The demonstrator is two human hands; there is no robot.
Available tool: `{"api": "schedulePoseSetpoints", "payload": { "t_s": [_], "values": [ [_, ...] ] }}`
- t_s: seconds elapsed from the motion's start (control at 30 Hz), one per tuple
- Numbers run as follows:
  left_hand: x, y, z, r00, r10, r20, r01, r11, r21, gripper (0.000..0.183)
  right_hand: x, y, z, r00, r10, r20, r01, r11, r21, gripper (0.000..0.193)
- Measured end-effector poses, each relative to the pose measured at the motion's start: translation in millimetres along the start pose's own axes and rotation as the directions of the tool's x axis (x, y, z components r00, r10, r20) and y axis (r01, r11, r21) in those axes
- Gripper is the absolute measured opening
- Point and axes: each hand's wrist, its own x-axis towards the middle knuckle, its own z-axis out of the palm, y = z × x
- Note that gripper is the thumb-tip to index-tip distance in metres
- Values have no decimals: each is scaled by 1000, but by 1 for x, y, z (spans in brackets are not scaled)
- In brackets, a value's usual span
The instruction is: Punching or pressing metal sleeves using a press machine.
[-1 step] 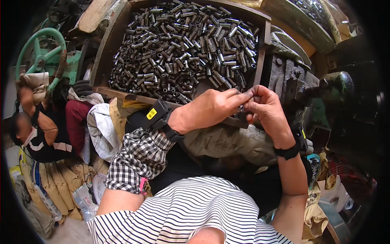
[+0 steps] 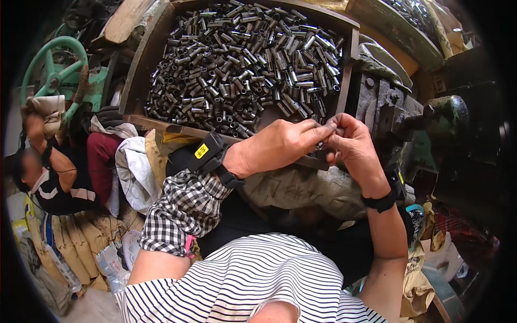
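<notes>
Filling a wide, shallow brown box with straight raised walls (image 2: 349,70), a heap of short, dark-grey, glossy metal tubes (image 2: 247,64) lies jumbled, some on their sides, some with round open ends turned up. A patch of bare brown floor shows near the heap's close edge. Beyond the right far corner, a second container with a plank-like greenish-brown side (image 2: 401,26) holds more small dark metal pieces (image 2: 412,7). Rumpled, stained grey cloth (image 2: 301,188) lies below the box's near edge; brown, creased sacks (image 2: 81,231) stand at the lower left, and a smooth green spoked handwheel (image 2: 51,81) rises at the far left.

The bare left hand (image 2: 285,140) and bare right hand (image 2: 355,145) meet above the box's near right corner, fingertips drawn narrowly together and touching. A small, shiny metal piece (image 2: 319,144) glints just below the fingertips, mostly hidden; whether one hand or both grip it, I cannot tell. The heaped tubes lie beyond and to the left of the fingers.
</notes>
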Motion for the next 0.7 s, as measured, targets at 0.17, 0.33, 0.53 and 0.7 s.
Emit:
{"api": "schedulePoseSetpoints", "payload": {
  "t_s": [0.17, 0.33, 0.53, 0.7],
  "values": [
    [-7, -5, 2, 992, -51, 117, 25, 977, 214, 55, 7, 3, 2, 999, 41, -1, -41, 991, -126, 13],
    [-15, -23, -22, 766, -642, 43, 376, 392, -839, 30, 20, 5, 13, 921, -375, -107, 238, 758, -607, 16],
    [-29, -33, -45, 677, -733, -66, 178, 250, -952, 23, 65, 2, 16, 730, -596, 334, 121, -369, -922, 12],
    [-37, -37, -46, 693, -713, -112, 344, 463, -817, 17, 84, 2, 8, 815, -486, 316, 65, -465, -883, 6]
  ]
}}
